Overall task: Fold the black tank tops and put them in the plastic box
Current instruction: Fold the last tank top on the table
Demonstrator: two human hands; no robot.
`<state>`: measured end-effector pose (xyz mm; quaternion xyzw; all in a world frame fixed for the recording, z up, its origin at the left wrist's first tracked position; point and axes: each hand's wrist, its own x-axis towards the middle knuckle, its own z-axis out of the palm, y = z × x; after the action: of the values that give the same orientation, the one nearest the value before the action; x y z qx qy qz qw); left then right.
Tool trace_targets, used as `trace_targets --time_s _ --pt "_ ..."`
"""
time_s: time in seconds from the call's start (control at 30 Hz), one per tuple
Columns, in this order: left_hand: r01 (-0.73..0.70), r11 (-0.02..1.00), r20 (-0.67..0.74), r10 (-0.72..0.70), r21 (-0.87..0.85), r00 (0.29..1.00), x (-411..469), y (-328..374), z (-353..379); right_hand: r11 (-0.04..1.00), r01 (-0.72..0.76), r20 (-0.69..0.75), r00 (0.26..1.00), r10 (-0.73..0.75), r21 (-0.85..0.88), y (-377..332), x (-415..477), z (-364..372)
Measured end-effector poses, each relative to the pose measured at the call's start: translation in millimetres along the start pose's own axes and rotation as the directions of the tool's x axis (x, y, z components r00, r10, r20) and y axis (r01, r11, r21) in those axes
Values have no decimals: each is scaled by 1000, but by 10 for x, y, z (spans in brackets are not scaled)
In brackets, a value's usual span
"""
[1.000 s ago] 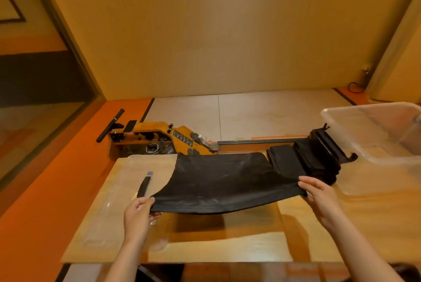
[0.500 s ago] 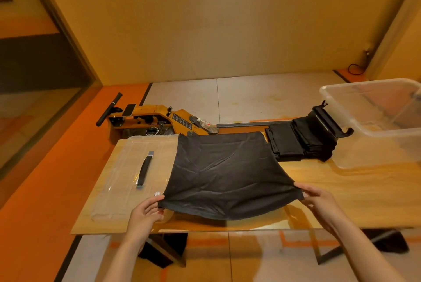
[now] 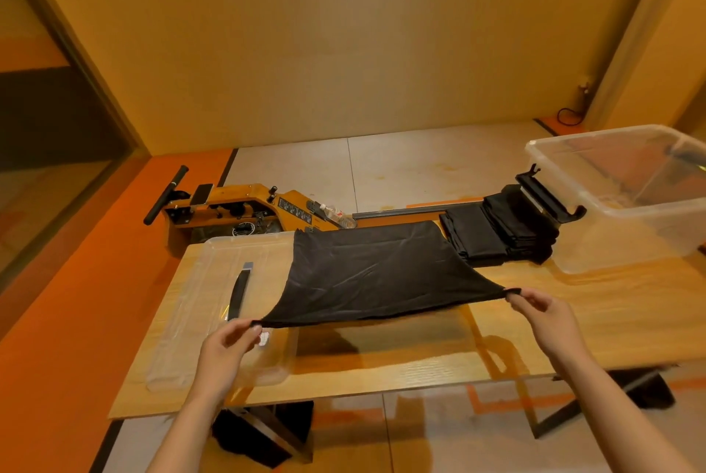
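A black tank top (image 3: 376, 274) is stretched out over the wooden table (image 3: 573, 331), its near edge lifted off the surface. My left hand (image 3: 225, 354) pinches its near left corner, and my right hand (image 3: 550, 320) pinches its near right corner. Behind it at the right lies a stack of folded black tank tops (image 3: 496, 234). A clear plastic box (image 3: 626, 197) stands open at the table's far right, beside that stack.
The box's clear lid (image 3: 214, 304), with a black handle, lies flat on the left of the table, partly under the tank top. A yellow rowing machine (image 3: 244, 211) sits on the floor beyond the table. More black cloth (image 3: 244, 438) lies under the table.
Both hands have lifted the tank top's near edge off the table and pulled it taut. The view has shifted, so the table sits lower and farther.
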<state>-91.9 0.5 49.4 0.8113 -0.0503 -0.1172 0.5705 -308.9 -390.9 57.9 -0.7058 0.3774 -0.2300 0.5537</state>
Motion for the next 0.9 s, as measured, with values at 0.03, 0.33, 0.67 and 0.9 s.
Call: trace_targets --time_s 0.03,0.33,0.67,0.9 --pt "-17 1000 -2 17 25 1000 -9 23 -26 1000 30 -16 999 -30 -5 -41 -4 2" --pt "-165 985 -75 161 -56 984 -528 430 -115 982 188 14 982 -188 21 -263 -170 -149" --pt "-140 988 -50 143 64 988 -1173 192 -87 989 145 153 978 -141 -16 -113 -597 -618" --pt "-95 991 11 94 95 996 -1314 152 -175 993 110 243 965 -99 -33 0 -753 -775"
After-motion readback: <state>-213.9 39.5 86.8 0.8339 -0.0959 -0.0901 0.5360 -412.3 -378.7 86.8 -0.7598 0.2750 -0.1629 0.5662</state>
